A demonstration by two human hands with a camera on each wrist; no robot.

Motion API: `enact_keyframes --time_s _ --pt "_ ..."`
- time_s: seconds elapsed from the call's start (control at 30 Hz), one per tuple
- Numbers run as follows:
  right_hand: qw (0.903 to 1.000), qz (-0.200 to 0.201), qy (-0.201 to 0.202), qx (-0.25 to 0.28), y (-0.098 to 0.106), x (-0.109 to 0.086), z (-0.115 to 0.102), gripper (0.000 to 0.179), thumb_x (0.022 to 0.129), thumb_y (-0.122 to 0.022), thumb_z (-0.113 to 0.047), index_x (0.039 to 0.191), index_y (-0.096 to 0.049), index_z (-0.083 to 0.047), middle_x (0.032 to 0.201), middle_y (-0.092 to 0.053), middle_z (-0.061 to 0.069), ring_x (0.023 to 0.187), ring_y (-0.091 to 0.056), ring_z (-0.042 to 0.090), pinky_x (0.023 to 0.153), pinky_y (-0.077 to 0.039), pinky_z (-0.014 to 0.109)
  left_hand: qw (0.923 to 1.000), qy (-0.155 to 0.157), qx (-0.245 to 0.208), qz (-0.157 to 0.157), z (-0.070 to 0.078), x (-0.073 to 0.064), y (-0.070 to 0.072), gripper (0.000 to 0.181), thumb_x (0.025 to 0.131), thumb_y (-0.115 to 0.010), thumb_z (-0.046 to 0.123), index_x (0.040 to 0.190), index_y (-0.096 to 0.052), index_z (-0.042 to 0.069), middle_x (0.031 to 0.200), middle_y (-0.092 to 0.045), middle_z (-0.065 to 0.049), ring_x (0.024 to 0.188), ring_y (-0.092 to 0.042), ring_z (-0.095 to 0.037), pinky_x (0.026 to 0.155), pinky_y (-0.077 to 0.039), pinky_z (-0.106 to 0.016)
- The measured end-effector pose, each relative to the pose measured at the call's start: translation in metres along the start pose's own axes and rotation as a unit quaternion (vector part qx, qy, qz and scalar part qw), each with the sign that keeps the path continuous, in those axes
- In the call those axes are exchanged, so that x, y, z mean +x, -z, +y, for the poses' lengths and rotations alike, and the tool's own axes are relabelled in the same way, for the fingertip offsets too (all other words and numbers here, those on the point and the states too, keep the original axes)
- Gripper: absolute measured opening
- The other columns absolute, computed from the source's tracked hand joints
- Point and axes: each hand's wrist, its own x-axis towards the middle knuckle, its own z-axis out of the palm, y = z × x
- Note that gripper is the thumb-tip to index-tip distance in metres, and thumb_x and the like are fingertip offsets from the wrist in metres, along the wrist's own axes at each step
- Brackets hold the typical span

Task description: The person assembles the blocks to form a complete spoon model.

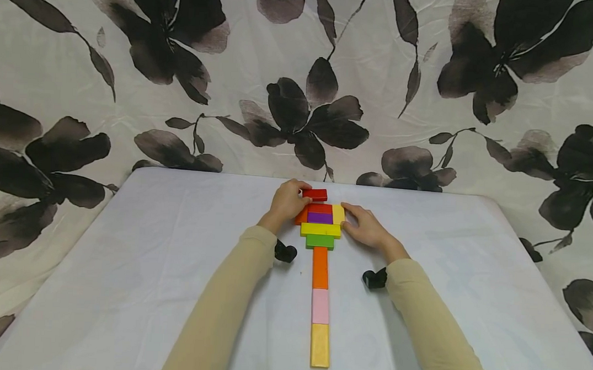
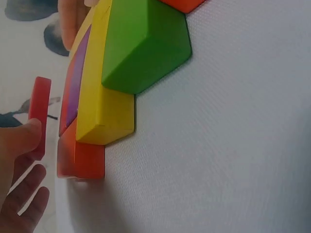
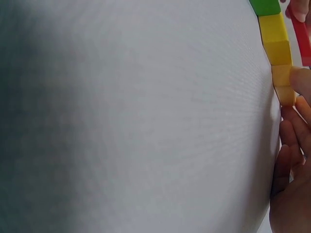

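My left hand (image 1: 287, 200) pinches a small red block (image 1: 318, 195) between thumb and fingers, raised above the far end of a block layout. At that end lie an orange-red block (image 1: 301, 216), another red block (image 1: 320, 208), a purple block (image 1: 320, 218) and, on the right, a light yellow block (image 1: 338, 214). My right hand (image 1: 366, 226) holds the light yellow block's outer end, thumb on the near side and fingers on the far side. Nearer are a long yellow block (image 1: 320, 230) and a green block (image 1: 320, 242), touching one another.
A straight column runs toward me from the green block: orange block (image 1: 320, 267), pink block (image 1: 320, 306), golden yellow block (image 1: 320, 346). All lie on a white-covered table (image 1: 138, 288). Behind its far edge hangs a floral cloth (image 1: 381, 56).
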Motion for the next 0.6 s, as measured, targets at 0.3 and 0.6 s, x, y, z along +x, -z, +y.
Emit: enact_keyframes --time_s 0.3,0.6 --pt "1.0000 -0.001 0.002 0.004 0.000 0.000 0.000 0.058 0.092 -0.051 -0.025 0.145 -0.029 -0.012 0.147 -0.033 0.012 0.132 -0.031 0.033 0.110 -0.023 0.049 0.9999 -0.003 0.012 0.001 0.001 0.004 -0.008 0.031 0.087 -0.063 0.016 0.117 -0.064 0.011 0.116 -0.057 -0.008 0.099 -0.053 -0.023 0.092 -0.047 -0.034" --pt "1.0000 -0.003 0.001 0.006 0.000 0.001 0.001 0.058 0.093 -0.051 -0.025 0.145 -0.029 -0.012 0.147 -0.033 0.012 0.133 -0.030 0.032 0.110 -0.022 0.049 0.9997 -0.001 0.021 -0.010 0.005 0.006 -0.016 0.031 0.087 -0.062 0.017 0.118 -0.063 0.012 0.119 -0.056 -0.008 0.105 -0.053 -0.023 0.097 -0.044 -0.035"
